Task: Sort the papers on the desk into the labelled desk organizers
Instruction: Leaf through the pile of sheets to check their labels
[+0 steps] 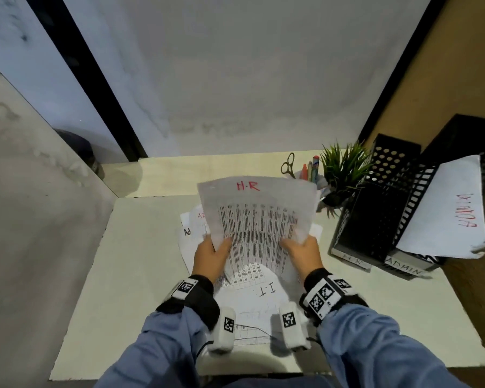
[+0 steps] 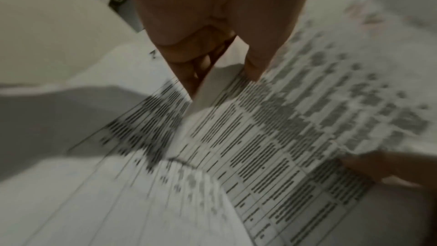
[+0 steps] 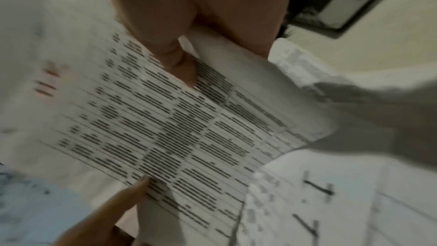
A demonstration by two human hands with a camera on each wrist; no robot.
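Observation:
A printed sheet headed "H.R" in red (image 1: 255, 214) is raised above the desk, bowed upward. My left hand (image 1: 213, 253) pinches its lower left edge, thumb on the printed face (image 2: 255, 66). My right hand (image 1: 303, 252) pinches its lower right edge (image 3: 179, 63). Under it lies a sheet marked "I.T" (image 1: 266, 291), and more papers (image 1: 192, 222) spread to the left, one with red "A" lettering. Two black mesh organizers stand at the right: the one labelled "H.R" (image 1: 375, 208) looks empty, and the "ADMIN" one (image 1: 409, 268) holds a sheet with red writing (image 1: 454, 208).
A small potted plant (image 1: 345, 169) and a cup with scissors (image 1: 289, 165) and pens stand at the back, left of the organizers. The white desk (image 1: 140, 261) is walled in by grey panels at the left and back and a brown one at the right.

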